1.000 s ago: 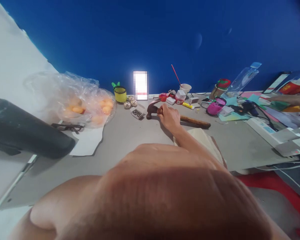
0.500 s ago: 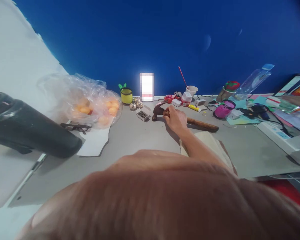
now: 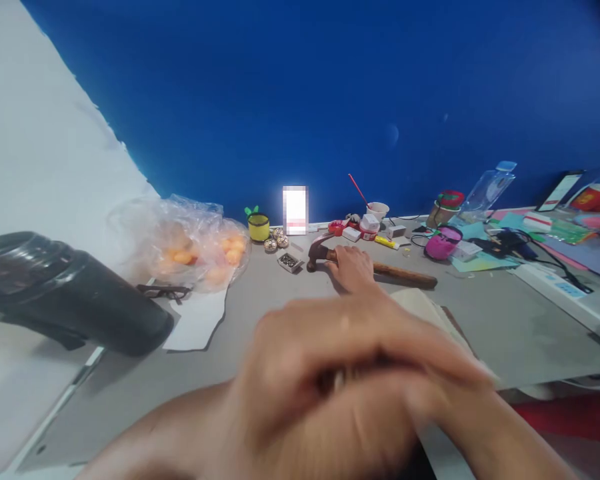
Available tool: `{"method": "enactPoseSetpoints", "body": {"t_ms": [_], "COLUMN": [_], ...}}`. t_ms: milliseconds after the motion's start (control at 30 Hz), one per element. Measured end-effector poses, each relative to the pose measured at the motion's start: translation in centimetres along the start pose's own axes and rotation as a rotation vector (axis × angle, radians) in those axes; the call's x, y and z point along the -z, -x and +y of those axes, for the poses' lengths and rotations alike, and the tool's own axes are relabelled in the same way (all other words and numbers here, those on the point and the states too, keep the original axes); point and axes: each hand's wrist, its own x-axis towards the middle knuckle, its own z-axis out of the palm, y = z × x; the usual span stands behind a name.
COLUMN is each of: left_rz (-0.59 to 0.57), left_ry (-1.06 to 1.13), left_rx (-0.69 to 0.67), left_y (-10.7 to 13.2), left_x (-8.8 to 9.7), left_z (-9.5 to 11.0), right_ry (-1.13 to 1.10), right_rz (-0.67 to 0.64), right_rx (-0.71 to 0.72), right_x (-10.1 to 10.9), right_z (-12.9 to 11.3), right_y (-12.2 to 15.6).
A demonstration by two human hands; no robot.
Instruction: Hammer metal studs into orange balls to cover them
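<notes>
On the desk, my right hand (image 3: 353,269) is closed around the wooden handle of a claw hammer (image 3: 405,273), close to its head. The hammer lies flat, its dark metal head pointing left. Very near the camera, my left hand (image 3: 325,360) is large and blurred, crossing in front of my right forearm. Its fingers are curled together, and whatever is inside them is hidden. A small open box of metal bits (image 3: 289,261) sits left of the hammer head. Below the handle lies a beige cloth-like item (image 3: 420,303), partly covered by my arm.
A dark bottle (image 3: 80,300) lies at the left, beside glasses (image 3: 163,291) and a plastic bag of orange fruit (image 3: 185,247). Small boxes, a white cup (image 3: 377,212) and a yellow tube (image 3: 387,243) stand behind the hammer. A power strip (image 3: 560,293) is at the right.
My left hand has risen into view in the foreground, where mostly arm showed before. My right hand stays on the hammer. The whole scene sits lower as the camera tilts up.
</notes>
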Motion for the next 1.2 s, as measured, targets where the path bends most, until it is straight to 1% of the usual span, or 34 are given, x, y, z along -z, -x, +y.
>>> {"method": "enactPoseSetpoints", "body": {"t_ms": [33,67,100,133,167,233,300,333,433,533,600,700,767,933,1100,1200], "left_rz": [-0.020,-0.019,0.009,0.048,0.104,0.268,0.339,0.360,0.345,0.354,0.375,0.393,0.396,0.422,0.466,0.446], "left_ry": [0.136,0.272,0.402,0.520,0.610,0.658,0.593,0.537,0.303,0.081,0.048,0.087,0.113,0.123,0.022,0.048], "left_rx": [0.106,0.224,0.341,0.448,0.542,0.671,0.725,0.723,0.676,0.590,0.565,0.562,0.566,0.586,0.580,0.582], "left_y": [-4.0,-7.3,-9.8,-11.5,-12.4,-12.4,-11.5,-11.0,-10.2,-9.9,-9.7,-9.4,-9.4,-9.3,-9.2,-9.2], "left_x": [0.2,0.2,0.2,0.1,0.1,0.2,0.4,0.5,0.7,0.8,1.0,1.1,1.1,1.1,1.0,1.0], "left_z": [-0.5,-1.5,-3.0,-4.7,-6.5,-10.0,-12.5,-13.4,-15.3,-16.8,-17.5,-17.9,-17.9,-18.1,-18.6,-18.8], "right_ry": [-0.002,-0.001,0.003,0.012,0.025,0.051,0.062,0.061,0.043,0.035,0.030,0.013,0.009,0.015,0.003,-0.001], "right_rz": [-0.002,-0.011,-0.025,-0.041,-0.057,-0.073,-0.076,-0.078,-0.075,0.001,0.106,0.261,0.308,0.283,0.365,0.304], "right_rx": [-0.005,-0.009,-0.015,-0.019,-0.021,-0.026,-0.027,-0.023,-0.003,0.013,0.025,0.066,0.119,0.289,0.254,0.292], "right_x": [0.1,0.2,0.3,0.4,0.3,0.2,0.1,0.1,0.1,0.3,0.4,0.5,0.5,1.1,2.2,2.1], "right_z": [-0.1,-0.1,-0.1,-0.2,-0.2,-0.2,-0.1,-0.1,0.1,0.4,0.4,-0.1,-0.7,-1.8,-1.5,-1.6], "right_y": [0.0,0.0,0.0,-0.1,-0.1,-0.4,-0.6,-0.6,-0.5,-0.1,0.1,0.6,1.1,2.0,1.9,1.9]}}
